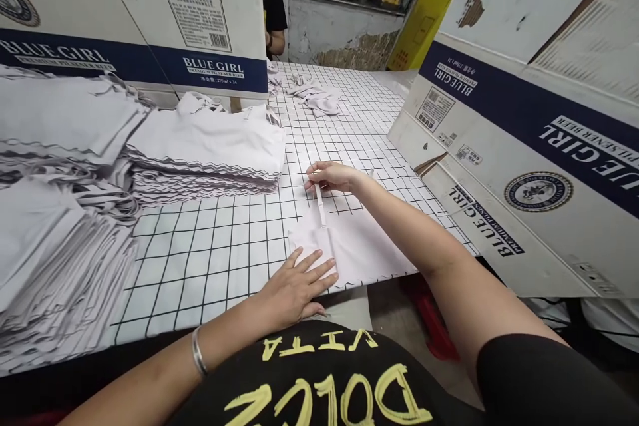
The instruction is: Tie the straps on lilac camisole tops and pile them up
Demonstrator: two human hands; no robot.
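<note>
A pale pinkish-white camisole lies on the table near its front edge, partly beneath my right forearm. My left hand rests flat on its left part, fingers spread. Above it, my right hand pinches the upper end of a narrow shoulder strap, which runs down toward the cloth. The fingertips partly hide the strap's top. To the left stand stacks of similar folded white garments, one behind and another closer to me, with loose straps at their edges.
Large Blue Girl beer cartons stand at the back left, and another carton borders the right side. Crumpled white cloth lies far back on the checked tablecloth. Behind the left cartons, a person in black is partly visible.
</note>
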